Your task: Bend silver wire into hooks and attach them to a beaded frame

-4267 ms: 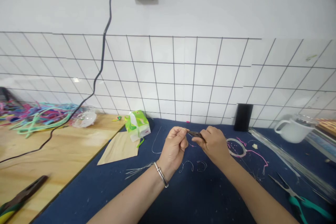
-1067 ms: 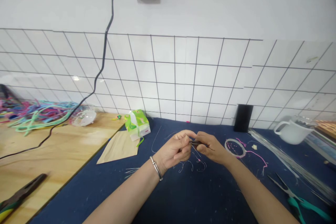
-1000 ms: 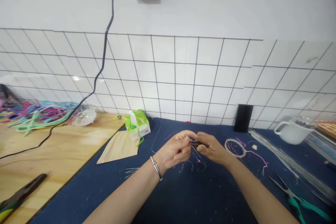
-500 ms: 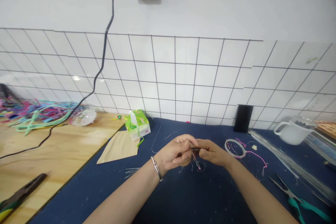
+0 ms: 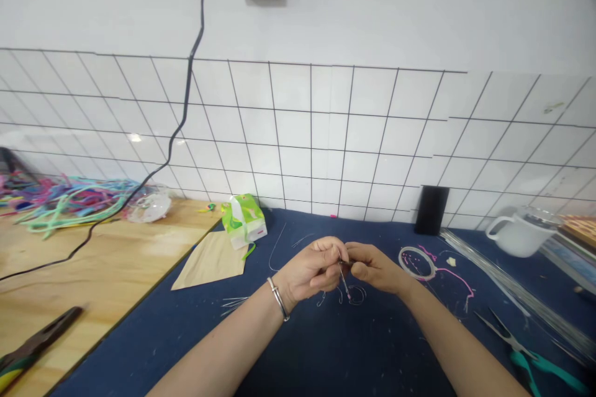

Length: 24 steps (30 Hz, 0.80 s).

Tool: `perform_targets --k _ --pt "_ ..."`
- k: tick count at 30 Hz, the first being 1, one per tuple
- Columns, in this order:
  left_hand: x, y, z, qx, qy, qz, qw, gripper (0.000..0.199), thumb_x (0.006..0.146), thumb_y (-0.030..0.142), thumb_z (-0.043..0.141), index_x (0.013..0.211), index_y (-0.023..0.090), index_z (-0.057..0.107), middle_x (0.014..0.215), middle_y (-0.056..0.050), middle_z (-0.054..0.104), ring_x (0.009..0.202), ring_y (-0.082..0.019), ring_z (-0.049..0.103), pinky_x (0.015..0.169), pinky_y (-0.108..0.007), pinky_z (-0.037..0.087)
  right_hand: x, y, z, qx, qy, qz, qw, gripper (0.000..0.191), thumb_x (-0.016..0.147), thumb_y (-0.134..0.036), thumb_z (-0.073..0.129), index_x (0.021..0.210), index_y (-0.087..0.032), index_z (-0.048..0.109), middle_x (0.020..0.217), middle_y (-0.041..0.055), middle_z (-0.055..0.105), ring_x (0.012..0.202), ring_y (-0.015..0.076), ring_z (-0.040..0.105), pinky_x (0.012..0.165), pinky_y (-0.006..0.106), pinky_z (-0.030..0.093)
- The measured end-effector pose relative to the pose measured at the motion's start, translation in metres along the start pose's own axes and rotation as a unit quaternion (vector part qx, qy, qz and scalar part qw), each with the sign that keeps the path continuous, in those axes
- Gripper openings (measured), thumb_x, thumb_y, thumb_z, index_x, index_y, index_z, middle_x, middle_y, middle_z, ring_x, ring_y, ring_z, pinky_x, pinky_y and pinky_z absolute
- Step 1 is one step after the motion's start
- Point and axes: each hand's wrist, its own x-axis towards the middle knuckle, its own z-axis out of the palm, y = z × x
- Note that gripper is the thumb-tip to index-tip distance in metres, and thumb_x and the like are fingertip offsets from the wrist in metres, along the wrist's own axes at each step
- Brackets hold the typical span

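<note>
My left hand (image 5: 320, 267), with a silver bangle on its wrist, is closed in a pinch above the dark blue cloth (image 5: 326, 347). From its fingertips a thin twisted wire (image 5: 345, 285) slants down, with a small pink bit at its lower end. My right hand (image 5: 376, 268) meets it fingertip to fingertip, closed at the wire's upper end. A small dark piece shows between the fingers, too little to name. Just below the hands, several curled wire pieces (image 5: 357, 295) lie on the cloth.
To the right are a ring-shaped dish (image 5: 402, 254) with pink bits, teal-handled pliers (image 5: 516, 344), a bundle of straight wires (image 5: 507, 291), a black phone-like slab (image 5: 431, 211) and a white mug (image 5: 519, 234). To the left are a tissue pack (image 5: 244, 221), a beige pouch (image 5: 212, 262) and dark pliers (image 5: 37, 344).
The lower end of the wire has swung a little to the left and now hangs steeper. My right fingers have shifted slightly; both arms stay nearly in place.
</note>
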Motion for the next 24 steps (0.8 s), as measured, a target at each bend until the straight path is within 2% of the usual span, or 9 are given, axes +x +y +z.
perform_targets --k 7,12,15,16,18,21,24 --pt "0.001 0.007 0.006 0.064 0.067 0.002 0.996 0.017 0.081 0.03 0.058 0.08 0.013 0.057 0.048 0.004 0.048 0.03 0.0 0.027 0.034 -0.014 0.019 0.0 0.002 -0.006 -0.09 0.074 -0.004 0.993 0.052 0.082 -0.063 0.033 0.063 -0.016 0.043 0.067 -0.0027 0.037 0.061 0.009 0.037 0.056 0.022 0.03" --pt "0.003 0.013 0.017 0.117 0.123 0.025 0.985 0.019 0.082 0.031 0.056 0.09 0.014 0.056 0.067 -0.001 0.058 0.033 0.0 0.036 0.035 -0.015 0.023 0.0 0.005 -0.009 -0.119 0.103 0.006 0.988 0.05 0.083 -0.061 0.034 0.072 -0.017 0.054 0.068 -0.0017 0.042 0.063 0.0101 0.042 0.058 0.023 0.031" --pt "0.004 0.014 0.022 0.144 0.163 0.057 0.974 0.022 0.081 0.03 0.058 0.098 0.016 0.054 0.065 0.002 0.056 0.033 0.0 0.038 0.035 -0.015 0.027 0.0 0.008 -0.009 -0.12 0.139 0.022 0.983 0.048 0.085 -0.058 0.033 0.076 -0.017 0.057 0.069 -0.0012 0.044 0.064 0.0106 0.044 0.059 0.023 0.032" --pt "0.005 0.014 0.023 0.152 0.176 0.067 0.97 0.025 0.08 0.029 0.059 0.101 0.017 0.053 0.068 0.001 0.057 0.033 0.0 0.039 0.036 -0.015 0.028 0.0 0.009 -0.008 -0.121 0.152 0.03 0.98 0.047 0.085 -0.058 0.034 0.075 -0.017 0.056 0.068 -0.0013 0.044 0.063 0.0105 0.043 0.059 0.023 0.032" --pt "0.005 0.013 0.026 0.165 0.204 0.086 0.961 0.034 0.078 0.028 0.061 0.109 0.02 0.05 0.087 -0.003 0.061 0.037 -0.001 0.044 0.036 -0.015 0.031 0.0 0.012 -0.008 -0.126 0.174 0.042 0.976 0.047 0.085 -0.058 0.034 0.071 -0.017 0.054 0.066 -0.0016 0.044 0.062 0.0104 0.042 0.058 0.023 0.031" --pt "0.006 0.011 0.031 0.181 0.249 0.126 0.943 0.043 0.076 0.026 0.063 0.115 0.023 0.046 0.117 -0.01 0.054 0.047 -0.003 0.053 0.038 -0.015 0.035 -0.001 0.015 -0.008 -0.135 0.192 0.053 0.971 0.046 0.085 -0.058 0.035 0.068 -0.017 0.051 0.065 -0.002 0.043 0.06 0.0102 0.042 0.057 0.023 0.031" --pt "0.006 0.008 0.037 0.194 0.283 0.172 0.923 0.039 0.075 0.025 0.064 0.109 0.021 0.046 0.119 -0.011 0.052 0.055 -0.005 0.057 0.038 -0.014 0.036 -0.001 0.017 -0.009 -0.143 0.197 0.059 0.968 0.046 0.085 -0.057 0.035 0.065 -0.017 0.048 0.065 -0.0024 0.041 0.06 0.0101 0.041 0.057 0.023 0.03"
